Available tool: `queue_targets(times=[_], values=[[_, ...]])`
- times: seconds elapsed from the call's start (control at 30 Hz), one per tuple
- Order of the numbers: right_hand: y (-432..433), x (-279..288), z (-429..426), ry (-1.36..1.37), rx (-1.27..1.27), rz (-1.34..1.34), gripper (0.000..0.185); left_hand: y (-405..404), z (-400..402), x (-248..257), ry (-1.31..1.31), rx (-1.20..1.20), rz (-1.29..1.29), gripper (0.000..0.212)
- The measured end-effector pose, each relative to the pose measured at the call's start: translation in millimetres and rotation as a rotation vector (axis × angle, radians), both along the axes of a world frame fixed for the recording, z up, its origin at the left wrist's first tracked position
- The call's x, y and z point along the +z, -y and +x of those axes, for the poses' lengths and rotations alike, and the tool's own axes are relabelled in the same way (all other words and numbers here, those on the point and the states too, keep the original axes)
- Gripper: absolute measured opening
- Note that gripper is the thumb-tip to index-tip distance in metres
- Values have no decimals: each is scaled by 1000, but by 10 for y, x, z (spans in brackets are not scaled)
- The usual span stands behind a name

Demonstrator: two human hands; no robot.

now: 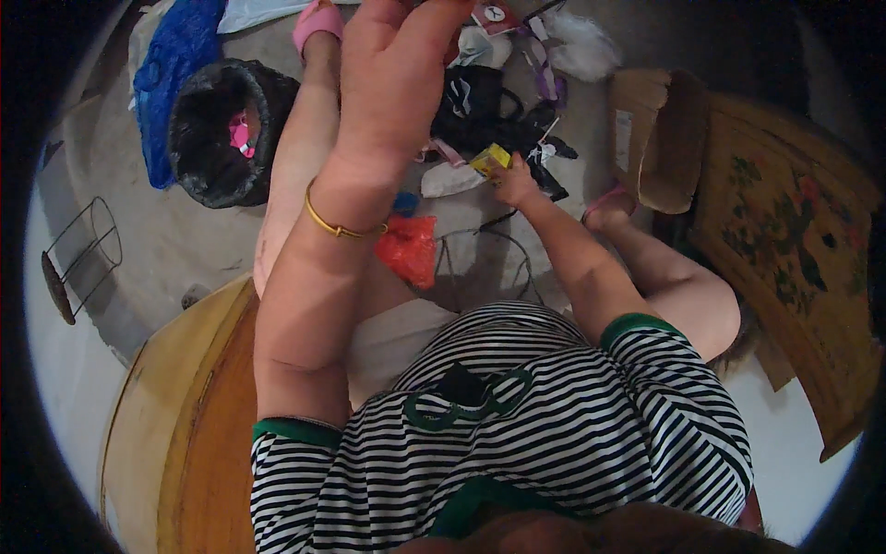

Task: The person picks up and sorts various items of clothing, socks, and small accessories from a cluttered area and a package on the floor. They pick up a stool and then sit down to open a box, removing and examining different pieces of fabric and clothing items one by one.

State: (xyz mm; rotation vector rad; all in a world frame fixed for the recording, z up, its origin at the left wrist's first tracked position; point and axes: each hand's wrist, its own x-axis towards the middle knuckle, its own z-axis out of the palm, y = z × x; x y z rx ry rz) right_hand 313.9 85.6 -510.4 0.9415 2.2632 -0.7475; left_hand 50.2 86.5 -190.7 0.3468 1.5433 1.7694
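My right hand (516,183) grips a small yellow box (492,161) low over the floor. Beneath and around that box lies a heap of black bags or cloth (477,118), with a white item (453,179) at its near side. Raised close to the camera, my left hand (398,62) wears a gold bangle (339,230) at the wrist. Its fingertips are cut off by the top of the picture, so what they hold or touch is hidden. A red plastic bag (410,249) is between my legs, beside a wire frame (484,239).
On the left stands a bin with a black liner (239,79), a pink item (242,133) inside. A blue bag (181,55) lies behind it. An open cardboard box (633,152) and a painted wooden panel (782,221) are at right. Wooden furniture (201,415) sits near left.
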Motion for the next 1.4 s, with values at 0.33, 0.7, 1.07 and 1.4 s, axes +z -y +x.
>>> queue_targets(times=[0.33,0.7,1.07,1.4], values=[[-475,238,225,-365,-597,-462,20,-24,41,-10,-18,28,83,39],[-829,1464,128,-740,-1384,-1045,47,41,58,-271,-346,-264,-104,35],[-846,2320,28,-398,-1391,-1932,42,8,626,-624,-614,-1005,-214,31],[-765,2505,68,-694,-1213,-1091,26,23,780,-873,-431,-794,-341,33]])
